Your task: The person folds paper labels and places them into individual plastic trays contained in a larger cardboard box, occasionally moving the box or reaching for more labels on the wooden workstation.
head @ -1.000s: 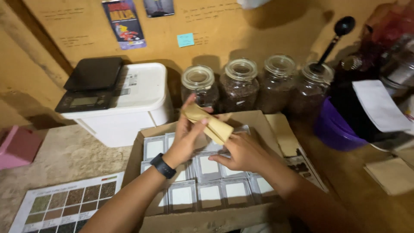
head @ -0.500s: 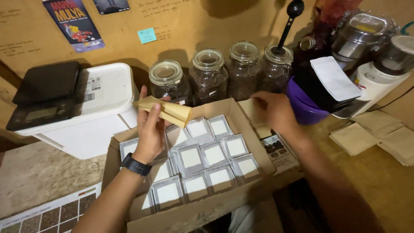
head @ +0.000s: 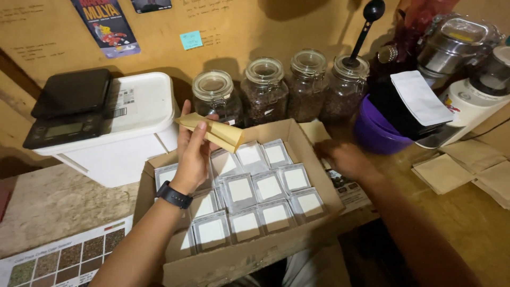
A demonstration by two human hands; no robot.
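The left hand (head: 192, 154), a dark watch at its wrist, pinches a folded tan paper pouch (head: 212, 132) between thumb and fingers and holds it just above the back left corner of the open cardboard box (head: 249, 255). The box sits at the front edge of the wooden surface (head: 467, 212) and is packed with rows of small windowed sachets (head: 268, 187), each silver-edged with a pale square face, standing upright and close together. The right hand (head: 345, 158) rests at the right rim of the box, over its opened flap; its fingers are in shadow and I cannot tell whether they are curled or spread.

Behind the box stand four clip-top glass jars (head: 264, 91) in a row, all holding dark contents that look like coffee beans; a black scoop (head: 366, 21) rises from the jar farthest right. Left of the box is a lidded white plastic tub (head: 127, 133) with a black digital scale (head: 69, 109) on top. Right of the box a purple bowl (head: 374, 133) holds a black bag with a white pouch (head: 419, 98) laid over it. Flat tan pouches (head: 467, 170) lie on the surface further right of the box.
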